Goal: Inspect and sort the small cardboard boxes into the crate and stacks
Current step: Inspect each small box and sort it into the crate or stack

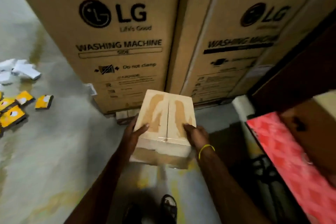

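Observation:
A small pale cardboard box (pixel 164 120) with a taped centre seam and brown stains on its top is held up in front of me. My left hand (pixel 133 135) grips its left side, thumb over the top edge. On the right side my right hand (pixel 195 134) grips it, fingers on the top face; a yellow band circles that wrist. Several small yellow boxes (pixel 18 107) lie scattered on the floor at the far left. No crate is in view.
Two tall LG washing machine cartons (pixel 116 42) stand straight ahead. A red patterned box (pixel 291 165) and a brown carton (pixel 312 125) sit at the right. White packets (pixel 20 71) lie on the floor at left. My sandalled feet (pixel 169 207) show below.

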`<state>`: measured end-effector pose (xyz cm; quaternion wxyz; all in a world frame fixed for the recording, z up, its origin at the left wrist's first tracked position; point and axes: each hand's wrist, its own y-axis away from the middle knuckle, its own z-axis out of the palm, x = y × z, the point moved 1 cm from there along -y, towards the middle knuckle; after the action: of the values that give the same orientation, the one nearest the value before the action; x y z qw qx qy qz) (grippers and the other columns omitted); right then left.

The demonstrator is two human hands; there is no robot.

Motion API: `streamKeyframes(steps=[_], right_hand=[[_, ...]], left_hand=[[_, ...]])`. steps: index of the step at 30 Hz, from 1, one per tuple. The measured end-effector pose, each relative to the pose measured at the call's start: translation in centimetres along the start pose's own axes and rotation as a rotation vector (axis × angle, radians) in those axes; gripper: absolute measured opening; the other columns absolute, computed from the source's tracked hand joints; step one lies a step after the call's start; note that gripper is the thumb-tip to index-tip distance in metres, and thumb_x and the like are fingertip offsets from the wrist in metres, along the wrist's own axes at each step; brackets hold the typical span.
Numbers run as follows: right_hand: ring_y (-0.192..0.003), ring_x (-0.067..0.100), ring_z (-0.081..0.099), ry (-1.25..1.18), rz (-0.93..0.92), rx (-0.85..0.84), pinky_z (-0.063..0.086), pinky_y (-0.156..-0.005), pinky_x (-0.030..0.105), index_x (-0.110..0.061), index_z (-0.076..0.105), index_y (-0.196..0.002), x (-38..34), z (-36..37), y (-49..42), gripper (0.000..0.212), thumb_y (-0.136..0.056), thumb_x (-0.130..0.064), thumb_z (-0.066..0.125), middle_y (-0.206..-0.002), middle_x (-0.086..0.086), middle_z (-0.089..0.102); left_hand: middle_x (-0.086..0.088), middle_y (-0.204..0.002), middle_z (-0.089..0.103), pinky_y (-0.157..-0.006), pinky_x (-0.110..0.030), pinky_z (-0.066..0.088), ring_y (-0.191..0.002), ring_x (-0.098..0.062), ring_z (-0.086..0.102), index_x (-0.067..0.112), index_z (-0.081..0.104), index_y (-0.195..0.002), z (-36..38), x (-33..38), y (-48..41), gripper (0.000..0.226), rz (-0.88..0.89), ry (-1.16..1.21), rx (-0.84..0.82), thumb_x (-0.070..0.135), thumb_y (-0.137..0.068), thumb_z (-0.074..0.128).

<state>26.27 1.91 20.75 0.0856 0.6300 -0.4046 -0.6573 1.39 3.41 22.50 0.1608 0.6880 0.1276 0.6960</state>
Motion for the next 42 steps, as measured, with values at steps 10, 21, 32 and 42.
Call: streamKeyframes(steps=[10, 21, 32, 42], right_hand=[[-0.066, 0.012, 0.073, -0.364, -0.215, 0.238, 0.059, -0.06, 0.025, -0.006, 0.075, -0.09, -15.3, -14.7, 14.3, 0.005, -0.09, -0.001, 0.074, -0.074, 0.001, 0.077], [-0.079, 0.014, 0.077, -0.657, -0.427, 0.489, 0.053, -0.048, 0.016, -0.015, 0.076, -0.117, -13.9, -25.7, 32.2, 0.025, -0.095, -0.027, 0.071, -0.108, 0.001, 0.08], [-0.109, 0.02, 0.071, -0.637, -0.555, 0.752, 0.049, -0.11, 0.045, -0.02, 0.08, -0.105, -8.3, -33.7, 38.1, 0.045, -0.07, -0.047, 0.089, -0.106, -0.008, 0.08], [-0.091, 0.008, 0.078, -0.434, -0.473, 0.8, 0.061, -0.076, 0.027, -0.02, 0.07, -0.121, -5.0, -38.6, 38.6, 0.068, -0.061, -0.025, 0.102, -0.108, -0.003, 0.082]], left_hand=[[0.006, -0.119, 0.078, -0.078, -0.022, 0.06, -0.103, -0.01, 0.076, 0.019, 0.06, -0.14, 11.6, 18.8, 5.2, 0.059, 0.204, 0.137, -0.478, 0.031, -0.085, 0.076], [0.008, -0.16, 0.05, -0.125, -0.056, 0.03, -0.149, -0.021, 0.046, 0.04, 0.045, -0.156, 22.4, 25.0, 13.0, 0.084, 0.371, -0.051, -0.932, 0.077, -0.084, 0.065], [0.001, -0.114, 0.072, -0.09, -0.055, 0.061, -0.098, -0.028, 0.075, 0.039, 0.05, -0.111, 35.5, 22.2, 19.2, 0.093, 0.234, -0.329, -0.887, 0.092, -0.04, 0.081], [0.004, -0.108, 0.08, -0.086, -0.045, 0.064, -0.103, -0.022, 0.076, 0.029, 0.068, -0.118, 42.1, 20.7, 23.9, 0.092, 0.381, -0.425, -1.075, 0.057, -0.039, 0.105]])
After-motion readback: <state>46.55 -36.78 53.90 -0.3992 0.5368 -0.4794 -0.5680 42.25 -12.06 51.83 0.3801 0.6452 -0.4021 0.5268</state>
